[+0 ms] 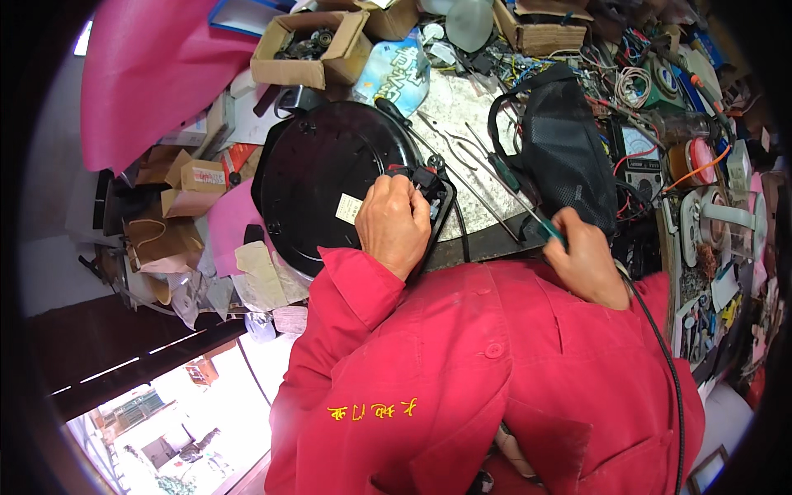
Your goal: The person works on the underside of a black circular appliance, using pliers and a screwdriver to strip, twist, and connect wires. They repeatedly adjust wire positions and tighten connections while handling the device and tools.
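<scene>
Across the far middle of a crowded workbench, a pale, mottled sheet [452, 101] is left partly bare, with pliers [459, 150] and thin rods laid on it. To its left a round black appliance housing [318, 186] is set with its hollow side up, a small pale label stuck inside. At the housing's near right rim, the left hand [394, 221] is placed with fingers curled down beside small dark parts; whether anything is gripped cannot be told. Further right, a green-handled tool [550, 231] is held in the closed right hand [587, 260], its thin shaft pointed far and left.

Right of the sheet, a black mesh bag [569, 153] is seen standing; beyond it, tangled wires, a meter [642, 169] and an orange cord [701, 173] are heaped. At far left, an open carton [312, 54] is filled with dark parts, and a pink sheet [157, 78] is draped beside it. Near left, past a dark edge, a bright floor area is washed out, its objects hard to make out.
</scene>
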A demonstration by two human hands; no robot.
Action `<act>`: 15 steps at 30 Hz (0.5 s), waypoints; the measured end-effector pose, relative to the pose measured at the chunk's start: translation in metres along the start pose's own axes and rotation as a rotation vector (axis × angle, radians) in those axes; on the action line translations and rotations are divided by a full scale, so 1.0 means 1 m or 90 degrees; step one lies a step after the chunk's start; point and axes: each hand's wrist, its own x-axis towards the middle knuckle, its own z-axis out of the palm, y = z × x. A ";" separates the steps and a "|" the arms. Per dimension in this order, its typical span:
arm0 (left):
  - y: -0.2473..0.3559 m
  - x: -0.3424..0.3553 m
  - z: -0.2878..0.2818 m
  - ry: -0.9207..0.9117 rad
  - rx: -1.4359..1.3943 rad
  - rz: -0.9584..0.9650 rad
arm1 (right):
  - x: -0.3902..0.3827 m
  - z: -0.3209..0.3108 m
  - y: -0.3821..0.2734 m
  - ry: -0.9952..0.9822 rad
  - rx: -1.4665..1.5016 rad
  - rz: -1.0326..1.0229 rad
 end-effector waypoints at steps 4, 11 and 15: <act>0.002 0.002 0.000 0.011 0.014 0.036 | -0.037 -0.035 0.011 -0.048 0.173 0.062; 0.004 0.002 0.000 0.018 0.027 0.052 | -0.056 -0.049 0.001 -0.053 0.164 -0.139; 0.003 0.004 0.003 0.031 0.034 0.056 | -0.059 -0.051 -0.003 -0.048 0.150 -0.175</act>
